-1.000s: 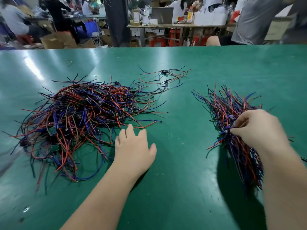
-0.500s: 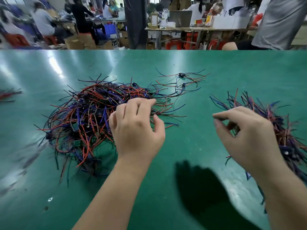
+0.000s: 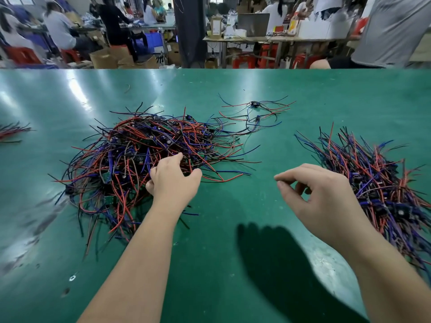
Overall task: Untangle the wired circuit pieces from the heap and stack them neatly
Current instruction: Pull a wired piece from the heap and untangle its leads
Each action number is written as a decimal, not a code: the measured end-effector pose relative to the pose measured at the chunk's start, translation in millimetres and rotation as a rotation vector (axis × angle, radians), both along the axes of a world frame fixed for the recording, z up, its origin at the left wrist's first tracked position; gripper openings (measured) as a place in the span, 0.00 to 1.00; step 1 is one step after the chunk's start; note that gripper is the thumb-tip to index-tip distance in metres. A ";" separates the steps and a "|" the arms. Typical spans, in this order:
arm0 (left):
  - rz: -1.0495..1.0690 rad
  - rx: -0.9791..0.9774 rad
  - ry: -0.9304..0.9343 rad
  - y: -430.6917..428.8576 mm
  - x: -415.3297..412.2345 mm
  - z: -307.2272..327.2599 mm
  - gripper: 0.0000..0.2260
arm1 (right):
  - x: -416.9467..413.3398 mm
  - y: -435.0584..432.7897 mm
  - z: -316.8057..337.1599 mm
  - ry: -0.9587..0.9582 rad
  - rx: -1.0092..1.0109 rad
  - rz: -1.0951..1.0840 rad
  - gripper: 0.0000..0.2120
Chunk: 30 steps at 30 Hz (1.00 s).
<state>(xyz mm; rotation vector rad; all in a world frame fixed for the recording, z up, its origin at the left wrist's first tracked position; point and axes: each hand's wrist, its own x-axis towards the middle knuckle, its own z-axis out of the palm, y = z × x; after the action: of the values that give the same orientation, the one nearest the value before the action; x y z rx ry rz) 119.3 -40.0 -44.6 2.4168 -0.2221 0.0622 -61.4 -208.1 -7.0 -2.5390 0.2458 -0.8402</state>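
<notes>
A tangled heap of wired circuit pieces, red, blue and black leads on small green boards, lies left of centre on the green table. My left hand is at the heap's near right edge, with its fingers curled down among the wires and gripping some. To the right lies the sorted stack, its leads running roughly one way. My right hand hovers just left of that stack above the table, fingers loosely bent and holding nothing.
Two loose wired pieces lie behind the heap towards the middle. A small wire bundle shows at the left edge. Beyond the table's far edge are people, benches, red stools and cardboard boxes.
My left hand has moved forward from the bare table into the heap and curled into the wires. My right hand has let go of the stack and lifted to its left, empty.
</notes>
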 end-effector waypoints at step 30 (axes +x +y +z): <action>-0.779 -1.402 0.596 -15.0 -67.2 42.4 0.17 | 7.3 8.5 3.0 -0.010 1.068 0.161 0.10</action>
<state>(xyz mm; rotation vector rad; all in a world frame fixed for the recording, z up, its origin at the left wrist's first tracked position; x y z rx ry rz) 52.1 -55.0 -2.3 0.7885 -0.5714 -0.6272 -54.1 -199.6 -3.9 -1.5239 0.3579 -0.4551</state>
